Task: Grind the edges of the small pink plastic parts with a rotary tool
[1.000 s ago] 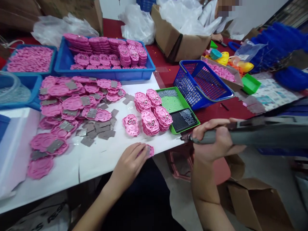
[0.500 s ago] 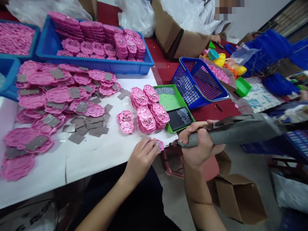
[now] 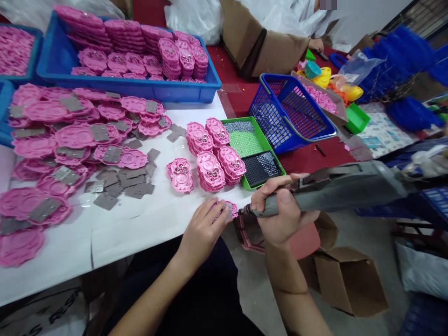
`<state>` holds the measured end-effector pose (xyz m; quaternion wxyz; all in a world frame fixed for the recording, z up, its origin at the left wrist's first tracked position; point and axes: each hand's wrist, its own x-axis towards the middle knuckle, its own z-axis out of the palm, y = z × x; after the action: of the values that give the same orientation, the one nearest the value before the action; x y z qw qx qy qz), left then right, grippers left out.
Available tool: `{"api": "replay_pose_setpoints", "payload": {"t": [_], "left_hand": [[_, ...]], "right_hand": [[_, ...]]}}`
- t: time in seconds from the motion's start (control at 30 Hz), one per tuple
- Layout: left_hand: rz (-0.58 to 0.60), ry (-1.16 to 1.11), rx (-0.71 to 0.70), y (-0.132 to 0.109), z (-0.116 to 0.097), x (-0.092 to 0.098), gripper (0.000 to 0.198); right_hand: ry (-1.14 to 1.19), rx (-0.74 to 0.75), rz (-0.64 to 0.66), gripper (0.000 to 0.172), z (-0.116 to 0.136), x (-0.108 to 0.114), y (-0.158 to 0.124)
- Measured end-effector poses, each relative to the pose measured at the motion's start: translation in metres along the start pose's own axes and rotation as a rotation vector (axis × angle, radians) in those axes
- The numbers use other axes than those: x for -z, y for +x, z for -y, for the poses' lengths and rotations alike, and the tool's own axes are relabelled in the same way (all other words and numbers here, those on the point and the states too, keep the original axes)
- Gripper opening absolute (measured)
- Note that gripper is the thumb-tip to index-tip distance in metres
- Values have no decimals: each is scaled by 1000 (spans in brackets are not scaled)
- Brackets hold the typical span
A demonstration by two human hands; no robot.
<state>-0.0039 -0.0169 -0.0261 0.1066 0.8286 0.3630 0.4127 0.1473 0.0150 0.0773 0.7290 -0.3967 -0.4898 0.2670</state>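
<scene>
My left hand (image 3: 203,228) holds a pink plastic part (image 3: 234,210) down at the table's front edge; a grey plate shows on it and the fingers cover most of it. Wrapped round a grey electric screwdriver (image 3: 329,191), my right hand (image 3: 285,210) has the tool's tip at the right end of that part. Just behind stand stacks of pink parts (image 3: 211,171) with shiny screws, and one lower pink piece (image 3: 180,175) lies left of them. A green tray (image 3: 249,186) with small screws and a black perforated plate (image 3: 261,169) sits beside the stacks.
Loose grey plates (image 3: 122,183) and a pile of pink parts (image 3: 45,112) cover the left of the white table (image 3: 140,233). Behind is a blue bin (image 3: 140,88) of stacked parts. A blue basket (image 3: 290,112) stands right; another person's hand (image 3: 317,45) shows at the back.
My right hand and the screwdriver have moved left, bringing the tip to the pink part. My left hand keeps its hold. The view has shifted slightly.
</scene>
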Motion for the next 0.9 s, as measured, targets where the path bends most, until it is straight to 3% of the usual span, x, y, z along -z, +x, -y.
{"api": "replay_pose_setpoints", "payload": {"t": [0.27,0.47,0.9], "left_hand": [[46,-36,3,1,1,4,25],[37,-41,2,3,1,6,23],[25,-94,63,5,0,2,21]], "right_hand": [[6,-1,28,21,-3,1,-1],[23,-92,34,24,-4,1,-6],[-39,-51,2,23,-10,-4,-7]]}}
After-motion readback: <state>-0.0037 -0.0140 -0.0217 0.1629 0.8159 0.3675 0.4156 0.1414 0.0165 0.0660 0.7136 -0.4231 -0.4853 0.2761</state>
